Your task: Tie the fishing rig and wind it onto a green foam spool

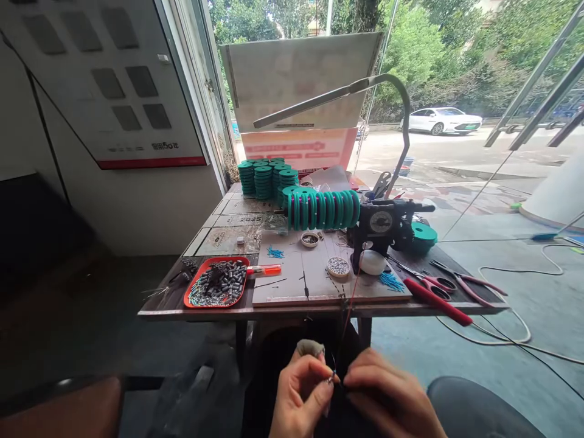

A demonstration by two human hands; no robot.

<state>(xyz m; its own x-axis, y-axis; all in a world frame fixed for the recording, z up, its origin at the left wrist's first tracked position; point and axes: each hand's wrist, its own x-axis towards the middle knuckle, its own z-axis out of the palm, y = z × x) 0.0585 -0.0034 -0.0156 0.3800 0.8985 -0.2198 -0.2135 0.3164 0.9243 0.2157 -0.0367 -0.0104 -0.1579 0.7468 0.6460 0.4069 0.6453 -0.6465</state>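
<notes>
Low in front of the table, my left hand [301, 395] pinches a small shiny piece [334, 376] with a bluish part between thumb and forefinger; its exact kind is too small to tell. A pale grey cover [310, 348] sits at a finger of this hand. Close by on the right is my right hand [387, 392], blurred, its fingers curled together. Whatever they hold is hidden. A thin red line [353, 286] runs down from a black winding device [381, 222] towards my hands. Green foam spools [323, 210] sit in a row on the device's shaft.
An orange-red tray [188, 298] of small metal parts stands at the table's left, beside an orange-handled tool [267, 269]. Small bowls [338, 275] of beads lie mid-board. Red-handled pliers [438, 301] and scissors [440, 285] lie at the right edge. Stacked green spools [263, 182] stand behind.
</notes>
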